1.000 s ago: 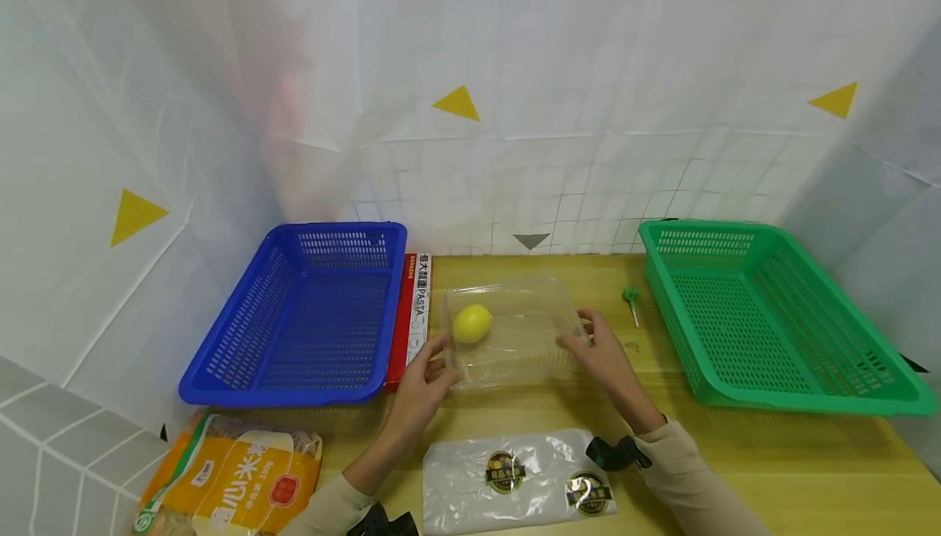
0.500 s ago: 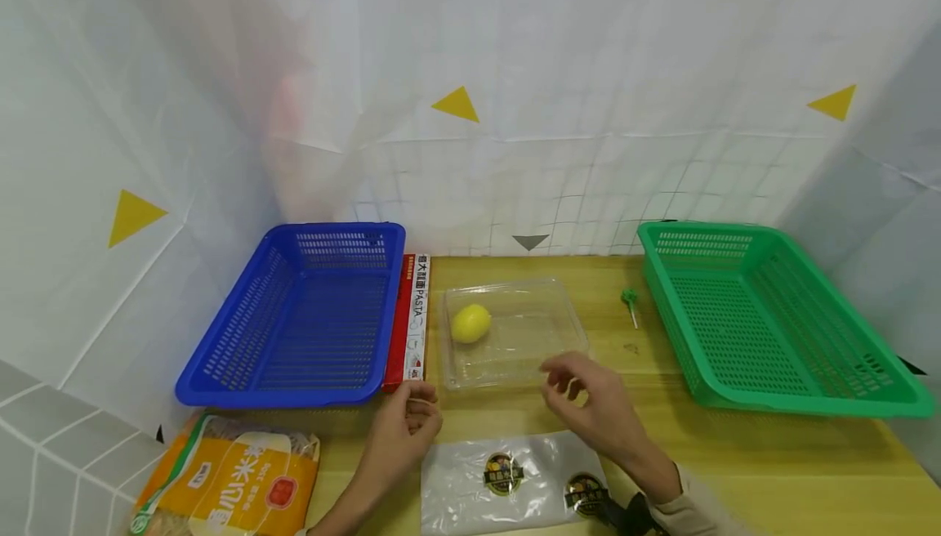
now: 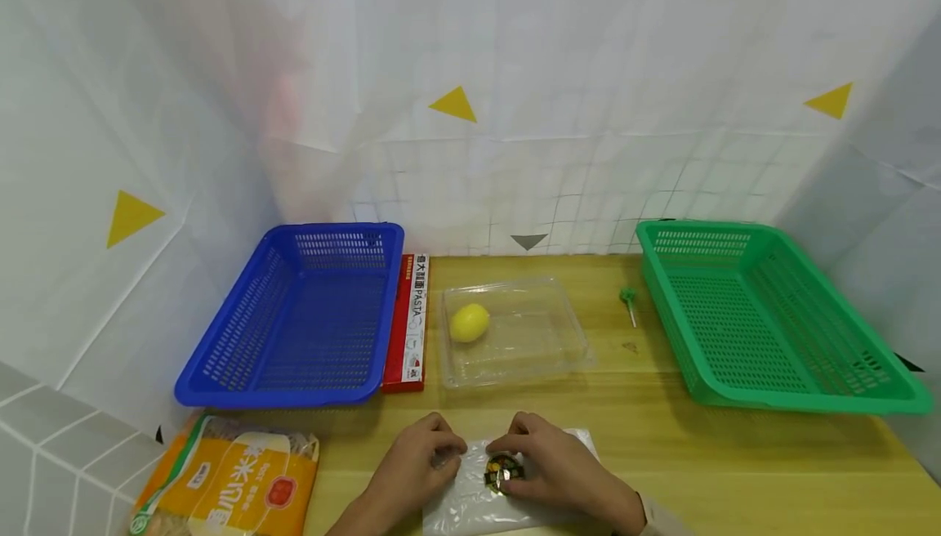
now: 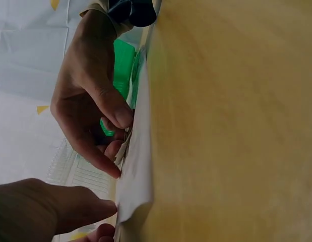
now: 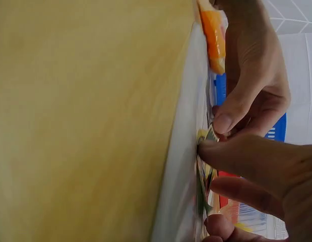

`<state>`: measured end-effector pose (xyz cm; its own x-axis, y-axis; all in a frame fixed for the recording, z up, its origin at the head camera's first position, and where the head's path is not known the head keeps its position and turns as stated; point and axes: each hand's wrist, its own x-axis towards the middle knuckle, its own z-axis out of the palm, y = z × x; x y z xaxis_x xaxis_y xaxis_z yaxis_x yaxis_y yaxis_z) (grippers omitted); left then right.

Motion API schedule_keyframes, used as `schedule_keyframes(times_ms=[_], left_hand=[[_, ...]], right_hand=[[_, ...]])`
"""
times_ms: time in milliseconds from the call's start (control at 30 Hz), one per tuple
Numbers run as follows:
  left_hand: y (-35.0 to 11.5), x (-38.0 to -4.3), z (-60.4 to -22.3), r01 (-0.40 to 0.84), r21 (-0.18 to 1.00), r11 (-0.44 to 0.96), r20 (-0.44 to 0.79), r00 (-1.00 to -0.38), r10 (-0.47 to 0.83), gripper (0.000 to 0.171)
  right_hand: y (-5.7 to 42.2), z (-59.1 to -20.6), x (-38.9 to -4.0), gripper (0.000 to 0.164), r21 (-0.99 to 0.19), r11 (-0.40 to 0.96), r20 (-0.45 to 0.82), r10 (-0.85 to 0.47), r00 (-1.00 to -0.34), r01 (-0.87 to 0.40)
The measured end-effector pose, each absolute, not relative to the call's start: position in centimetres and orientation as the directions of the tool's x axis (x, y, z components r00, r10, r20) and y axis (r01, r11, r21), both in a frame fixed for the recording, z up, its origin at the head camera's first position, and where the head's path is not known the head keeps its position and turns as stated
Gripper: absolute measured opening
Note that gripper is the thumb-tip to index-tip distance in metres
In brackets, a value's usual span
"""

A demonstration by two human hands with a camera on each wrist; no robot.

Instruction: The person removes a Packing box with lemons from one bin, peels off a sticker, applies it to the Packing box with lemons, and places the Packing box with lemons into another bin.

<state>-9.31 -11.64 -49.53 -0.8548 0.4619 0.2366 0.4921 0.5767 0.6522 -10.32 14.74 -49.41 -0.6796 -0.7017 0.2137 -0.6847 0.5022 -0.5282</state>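
Observation:
A flat white plastic bag (image 3: 470,499) with round dark fruit-printed labels lies on the table near its front edge. My left hand (image 3: 415,466) has curled fingers and pinches at the bag's left part. From the right, my right hand (image 3: 555,471) pinches the film beside one label (image 3: 503,475). In the right wrist view a bit of printed film (image 5: 211,135) rises between the fingertips. The second label is hidden by my right hand. Behind the bag stands a clear plastic box (image 3: 525,340), with a yellow lemon (image 3: 469,323) at its left side.
A blue basket (image 3: 283,398) stands at the left, a red-and-white pasta box (image 3: 413,323) along its right side. An orange noodle bag (image 3: 238,479) lies front left. A green basket (image 3: 809,401) is at the right, with a small green-headed stick (image 3: 627,299) beside it.
Both hands have let go of the clear box and come back toward the front edge. They now grip the white plastic bag. Box and lemon stay in place.

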Motion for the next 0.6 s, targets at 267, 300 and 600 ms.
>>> schedule_keyframes(times_ms=[267,300,600], left_hand=[[-11.62,-9.23,-49.88,0.531,0.589,0.609,0.280,-0.841,0.462,0.019],[-11.61,-9.19,-49.84,0.536,0.585,0.608,0.286,-0.838,0.464,0.018],[-11.54,-9.07,-49.38,0.506,0.587,0.633,0.225,-0.852,0.472,0.017]], right_hand=[[14.32,-50.09,-10.19,0.025,-0.500,0.457,0.367,-0.657,-0.658,-0.736],[14.26,-50.18,-10.23,0.027,-0.495,0.441,0.392,-0.656,-0.645,-0.749],[14.43,-49.83,-10.93,0.025,-0.620,0.248,0.435,-0.681,-0.589,-0.744]])
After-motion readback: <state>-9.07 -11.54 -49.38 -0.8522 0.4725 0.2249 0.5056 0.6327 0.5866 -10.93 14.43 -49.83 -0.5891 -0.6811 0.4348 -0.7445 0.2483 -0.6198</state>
